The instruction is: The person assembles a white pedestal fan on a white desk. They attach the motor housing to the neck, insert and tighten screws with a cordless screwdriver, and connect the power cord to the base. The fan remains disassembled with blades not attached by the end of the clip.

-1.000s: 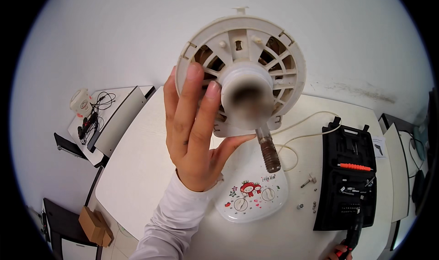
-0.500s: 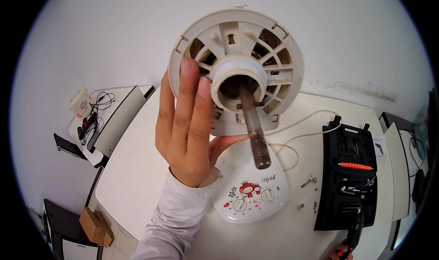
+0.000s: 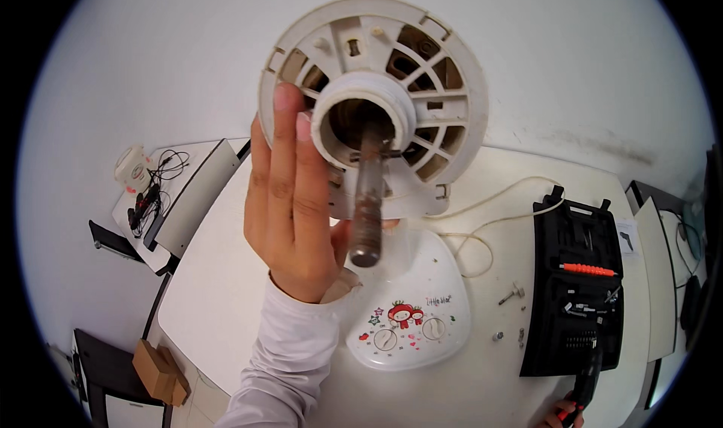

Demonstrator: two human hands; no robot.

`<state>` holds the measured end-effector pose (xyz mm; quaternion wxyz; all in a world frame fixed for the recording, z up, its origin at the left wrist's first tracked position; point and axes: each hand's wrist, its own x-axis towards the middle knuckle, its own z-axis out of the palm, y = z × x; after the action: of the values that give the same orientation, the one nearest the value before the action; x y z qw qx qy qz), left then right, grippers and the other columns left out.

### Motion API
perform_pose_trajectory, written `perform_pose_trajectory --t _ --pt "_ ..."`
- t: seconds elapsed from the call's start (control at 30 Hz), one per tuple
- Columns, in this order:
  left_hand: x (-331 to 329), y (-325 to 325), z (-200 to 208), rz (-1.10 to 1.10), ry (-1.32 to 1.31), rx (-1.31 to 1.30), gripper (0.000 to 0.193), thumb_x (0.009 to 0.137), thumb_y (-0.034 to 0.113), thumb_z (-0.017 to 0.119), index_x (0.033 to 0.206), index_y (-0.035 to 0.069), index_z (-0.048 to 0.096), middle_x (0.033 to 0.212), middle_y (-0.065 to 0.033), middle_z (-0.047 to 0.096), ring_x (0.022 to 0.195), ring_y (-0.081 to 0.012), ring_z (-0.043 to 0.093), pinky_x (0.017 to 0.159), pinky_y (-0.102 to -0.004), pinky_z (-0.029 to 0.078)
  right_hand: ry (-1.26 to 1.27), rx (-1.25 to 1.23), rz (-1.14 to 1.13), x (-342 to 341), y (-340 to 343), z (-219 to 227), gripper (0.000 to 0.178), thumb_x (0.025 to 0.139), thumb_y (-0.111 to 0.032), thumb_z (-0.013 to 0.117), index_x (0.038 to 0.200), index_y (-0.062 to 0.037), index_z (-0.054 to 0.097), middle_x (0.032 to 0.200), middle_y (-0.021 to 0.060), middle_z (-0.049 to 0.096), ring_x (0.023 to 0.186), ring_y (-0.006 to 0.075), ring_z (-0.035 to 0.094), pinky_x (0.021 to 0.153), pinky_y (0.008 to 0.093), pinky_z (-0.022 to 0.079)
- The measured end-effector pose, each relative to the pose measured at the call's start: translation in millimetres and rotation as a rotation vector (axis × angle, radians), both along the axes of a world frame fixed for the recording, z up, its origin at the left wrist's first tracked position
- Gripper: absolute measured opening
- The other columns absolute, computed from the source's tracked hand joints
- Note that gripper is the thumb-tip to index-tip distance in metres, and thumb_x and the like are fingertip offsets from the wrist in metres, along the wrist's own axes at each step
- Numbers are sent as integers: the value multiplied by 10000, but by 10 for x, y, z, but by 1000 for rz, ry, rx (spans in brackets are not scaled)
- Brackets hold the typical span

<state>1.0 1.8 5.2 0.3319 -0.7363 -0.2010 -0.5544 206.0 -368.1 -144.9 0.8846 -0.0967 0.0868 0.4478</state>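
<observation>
White table (image 3: 211,292), pale wall (image 3: 188,67) behind. Left hand (image 3: 290,225): grasping left side of slotted white housing (image 3: 361,85) with protruding metal shaft (image 3: 368,198), upper centre. Right hand (image 3: 562,413): gripping black-and-red power screwdriver (image 3: 587,383), lower right. White base (image 3: 410,345), lower centre; black tool case (image 3: 546,300), right.

Saw dark lettering (image 3: 439,302) on the white base (image 3: 413,283), well inside the worktop's (image 3: 215,292) side edges; could not read tiny marks around its dials (image 3: 385,340).

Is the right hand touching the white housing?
No, the right hand holds a black tool at lower right, apart from the white housing.
</observation>
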Motion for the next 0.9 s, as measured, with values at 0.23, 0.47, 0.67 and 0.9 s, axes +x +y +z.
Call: perform_pose_trajectory --t 0.23,0.47,0.67,0.9 --pt "-278 33 -75 55 -60 5 677 753 397 674 1180 -93 485 1158 -229 548 1032 -339 572 855 -358 477 25 -32 -102 78 41 -337 356 882 -251 484 1166 -54 401 879 13 476 522 78 414 453 216 353" --pt "-497 499 -212 58 -117 172 506 690 248 786 1048 -56 600 1016 -152 641 913 -268 633 781 -306 513 -1039 -811 -519 2 45 164 502 795 -126 588 1233 -17 369 915 130 563 605 137 520 536 260 440" --pt "-339 277 -16 -239 -42 64 620 662 201 788 1169 -35 521 1196 -179 524 1072 -318 543 885 -357 483 -1485 -1197 -457 312 303 526 540 816 -81 575 1299 -2 347 989 99 523 894 147 500 787 262 413" --pt "-170 50 120 -375 -48 -39 754 569 233 805 1235 33 514 1291 -137 472 1173 -299 476 972 -380 445 -2071 -1748 -405 316 946 543 591 844 -90 538 1371 -39 275 1136 218 467 958 408 530 775 427 466"
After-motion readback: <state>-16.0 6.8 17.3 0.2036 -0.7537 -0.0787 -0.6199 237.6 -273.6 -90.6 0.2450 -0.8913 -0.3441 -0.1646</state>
